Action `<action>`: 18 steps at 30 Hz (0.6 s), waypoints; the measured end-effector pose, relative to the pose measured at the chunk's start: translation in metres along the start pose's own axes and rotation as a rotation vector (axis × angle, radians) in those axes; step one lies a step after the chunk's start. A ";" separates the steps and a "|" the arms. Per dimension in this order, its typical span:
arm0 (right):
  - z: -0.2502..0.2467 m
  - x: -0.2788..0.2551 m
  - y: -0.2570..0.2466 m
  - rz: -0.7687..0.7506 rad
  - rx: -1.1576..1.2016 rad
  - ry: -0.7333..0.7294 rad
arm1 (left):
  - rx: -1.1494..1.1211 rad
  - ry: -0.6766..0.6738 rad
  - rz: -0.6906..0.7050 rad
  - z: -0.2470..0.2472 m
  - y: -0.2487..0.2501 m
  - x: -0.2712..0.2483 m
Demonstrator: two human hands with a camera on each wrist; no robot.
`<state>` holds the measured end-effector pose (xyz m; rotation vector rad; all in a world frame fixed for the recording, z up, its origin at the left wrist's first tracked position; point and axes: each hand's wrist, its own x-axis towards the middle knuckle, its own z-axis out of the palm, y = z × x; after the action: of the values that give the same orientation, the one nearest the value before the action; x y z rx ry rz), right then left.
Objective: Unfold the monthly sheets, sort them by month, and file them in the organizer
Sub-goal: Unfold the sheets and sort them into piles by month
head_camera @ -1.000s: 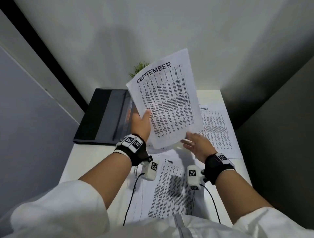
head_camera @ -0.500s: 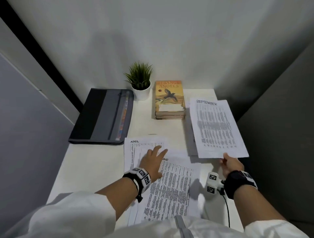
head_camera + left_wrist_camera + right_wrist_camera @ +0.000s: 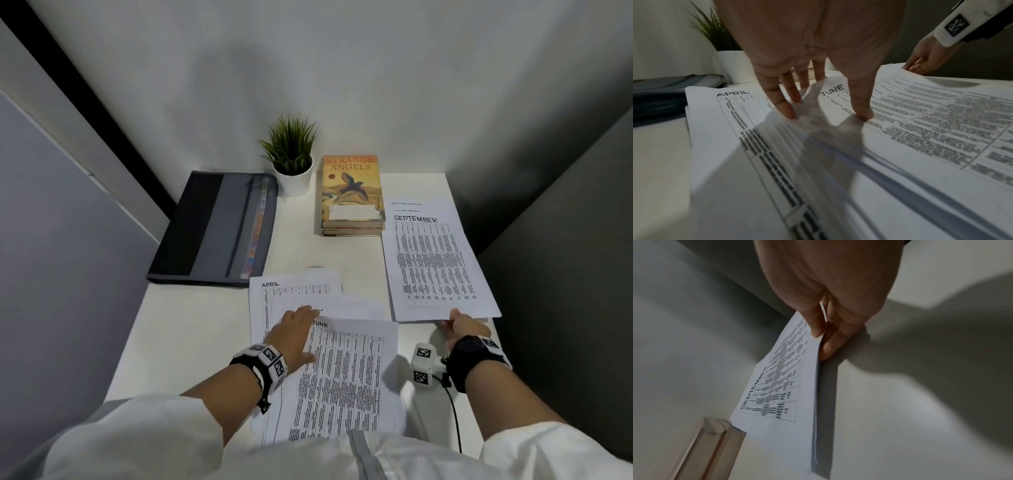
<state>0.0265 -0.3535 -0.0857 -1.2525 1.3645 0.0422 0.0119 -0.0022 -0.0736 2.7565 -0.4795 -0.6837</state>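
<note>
Right hand [image 3: 462, 327]: thumb above and fingers below, pinching the near edge of the September sheet [image 3: 435, 263]; the sheet lies on the right-hand pile on the desk [image 3: 191, 325], just beside the books [image 3: 352, 195], with other headings showing at its far edge, too blurred to read. Left hand [image 3: 294, 334]: fingers spread and straight, pressing flat on the near pile, thumb on the June sheet [image 3: 346, 373], other fingers toward the April sheet [image 3: 298, 286]; one sheet between them has its heading hidden by the hand. Organizer [image 3: 219, 229]: closed, far left, apart from both piles; nothing filed yet, so sorting is judged to be the step in hand.

Handling: single sheets are light, limp and slippery on one another; they are likely to slide or fan when pushed. Take hold at an edge or corner by pinching; hold the pile down with a flat hand while lifting the top sheet; support long sheets with both hands to avoid creasing. The plant [image 3: 291, 154] stands near the organizer; keep lifted sheets away from it.
</note>
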 end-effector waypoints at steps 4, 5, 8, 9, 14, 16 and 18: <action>-0.005 -0.004 -0.003 0.022 -0.080 0.045 | 0.023 0.083 0.012 -0.003 0.003 -0.002; -0.005 -0.008 -0.004 0.012 -0.093 0.054 | 0.022 0.107 0.012 -0.005 0.003 -0.002; -0.001 -0.017 -0.005 0.022 -0.105 0.094 | -0.009 0.133 0.006 -0.011 0.003 -0.001; 0.004 -0.024 -0.006 -0.005 -0.145 0.105 | -0.031 0.129 0.008 -0.012 0.002 -0.001; 0.045 -0.087 0.011 -0.532 -0.535 -0.267 | -0.219 0.123 0.054 -0.013 -0.004 -0.005; 0.063 -0.112 0.024 -0.738 -0.676 -0.500 | -0.279 0.121 0.063 -0.013 -0.005 -0.009; 0.078 -0.129 0.037 -0.942 -0.908 -0.666 | -0.317 0.122 0.064 -0.014 -0.004 -0.012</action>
<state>0.0166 -0.2063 -0.0366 -2.2612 0.0378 0.4118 0.0100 0.0085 -0.0584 2.4561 -0.3938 -0.5220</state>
